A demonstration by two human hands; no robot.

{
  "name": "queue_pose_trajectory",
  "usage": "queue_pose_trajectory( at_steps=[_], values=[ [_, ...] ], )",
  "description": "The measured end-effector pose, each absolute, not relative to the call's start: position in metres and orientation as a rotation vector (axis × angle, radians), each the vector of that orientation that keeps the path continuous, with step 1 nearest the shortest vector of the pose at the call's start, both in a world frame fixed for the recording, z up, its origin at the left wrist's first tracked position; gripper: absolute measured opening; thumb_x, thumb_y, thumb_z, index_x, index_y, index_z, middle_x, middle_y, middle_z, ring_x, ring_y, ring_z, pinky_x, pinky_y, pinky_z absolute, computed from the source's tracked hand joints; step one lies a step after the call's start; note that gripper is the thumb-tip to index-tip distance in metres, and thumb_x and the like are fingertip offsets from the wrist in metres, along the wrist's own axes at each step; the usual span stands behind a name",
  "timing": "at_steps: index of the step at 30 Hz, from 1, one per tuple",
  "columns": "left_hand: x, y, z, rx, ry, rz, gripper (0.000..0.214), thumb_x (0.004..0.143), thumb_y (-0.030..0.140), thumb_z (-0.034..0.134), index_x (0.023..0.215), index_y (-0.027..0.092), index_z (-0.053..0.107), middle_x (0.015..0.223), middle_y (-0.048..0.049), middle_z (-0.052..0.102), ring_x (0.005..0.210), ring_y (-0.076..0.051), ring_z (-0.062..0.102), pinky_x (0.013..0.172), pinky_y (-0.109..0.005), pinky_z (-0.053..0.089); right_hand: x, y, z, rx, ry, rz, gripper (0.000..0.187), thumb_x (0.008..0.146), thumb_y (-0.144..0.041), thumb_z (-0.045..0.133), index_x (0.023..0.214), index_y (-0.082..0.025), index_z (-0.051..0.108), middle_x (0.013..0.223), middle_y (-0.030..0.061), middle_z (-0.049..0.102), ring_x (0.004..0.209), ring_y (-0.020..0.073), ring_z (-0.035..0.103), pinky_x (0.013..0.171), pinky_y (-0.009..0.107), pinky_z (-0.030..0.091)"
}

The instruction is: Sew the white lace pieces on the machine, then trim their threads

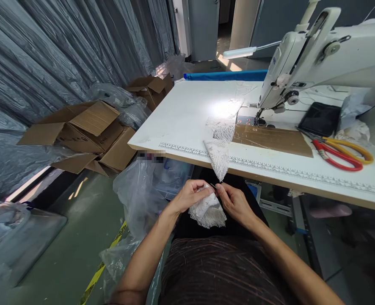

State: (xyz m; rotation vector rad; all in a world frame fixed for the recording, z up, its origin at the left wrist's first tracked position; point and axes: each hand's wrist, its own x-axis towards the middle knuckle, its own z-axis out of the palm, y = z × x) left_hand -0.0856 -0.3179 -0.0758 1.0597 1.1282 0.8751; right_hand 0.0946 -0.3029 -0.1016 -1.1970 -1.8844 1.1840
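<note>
Just past the table's front edge, my left hand [194, 195] is closed on a bunched piece of white lace [209, 212], which hangs over my lap. Beside it, my right hand [236, 203] pinches thumb to finger, with a thin dark object [213, 186] between the two hands; its kind is too small to make out. A second strip of white lace [219, 156] lies across the table edge, its tapered end hanging to my right fingertips. Whether those fingers touch that end I cannot tell.
A white sewing machine [289, 63] stands on the white table [175, 114] at the right. Red-and-yellow scissors [340, 154], a black tray-like item [321, 117] and a brown board [273, 142] lie near it. Cardboard boxes [89, 127] and plastic bags [136, 195] are left.
</note>
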Motion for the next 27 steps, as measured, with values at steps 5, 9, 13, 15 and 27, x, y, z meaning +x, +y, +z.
queue_pose_trajectory(
  at_steps=[5,9,13,15,27],
  values=[
    [-0.085,-0.319,-0.101,1.230,1.189,0.825,0.034,0.084,0.045,0.066,0.087,0.012,0.070,0.078,-0.0041,0.066,0.068,-0.014,0.059,0.064,-0.024,0.045,0.106,-0.314,-0.113,-1.121,-1.852,1.440,0.043,0.096,-0.058,0.039,0.077,-0.021,0.051,0.064,-0.0039,0.047,0.057,0.0120,0.041,0.051,0.024,0.032],
    [-0.085,-0.318,-0.133,1.744,1.464,0.756,0.031,0.087,0.034,0.062,0.113,0.018,0.067,0.113,-0.0097,0.067,0.106,-0.024,0.061,0.097,-0.039,0.045,0.112,-0.311,-0.112,-1.276,-1.716,1.277,0.041,0.085,-0.060,0.058,0.089,-0.019,0.060,0.065,-0.0029,0.052,0.055,0.0119,0.043,0.050,0.025,0.035],
    [-0.088,-0.319,-0.150,1.982,1.564,0.580,0.051,0.083,0.032,0.068,0.131,0.019,0.057,0.134,-0.0137,0.055,0.127,-0.031,0.048,0.109,-0.052,0.034,0.104,-0.295,-0.099,-1.224,-1.486,1.259,0.054,0.080,-0.062,0.063,0.105,-0.014,0.064,0.059,-0.0015,0.053,0.056,0.0146,0.048,0.054,0.027,0.040],
    [-0.090,-0.319,-0.149,1.950,1.558,0.600,0.053,0.083,0.035,0.069,0.133,0.020,0.056,0.137,-0.0132,0.054,0.130,-0.032,0.046,0.111,-0.053,0.032,0.097,-0.288,-0.093,-1.206,-1.445,1.278,0.055,0.080,-0.064,0.062,0.100,-0.013,0.067,0.056,-0.0018,0.051,0.053,0.0140,0.046,0.053,0.027,0.040],
    [-0.083,-0.304,-0.090,0.795,0.701,1.033,0.096,0.055,0.086,0.066,0.114,0.010,0.063,0.107,-0.0198,0.070,0.086,-0.027,0.069,0.079,-0.038,0.055,0.103,-0.340,-0.082,-0.737,-2.041,1.359,0.019,0.087,-0.026,0.056,0.072,-0.019,0.066,0.059,-0.0020,0.054,0.053,0.0106,0.045,0.054,0.023,0.036]
  ],
)
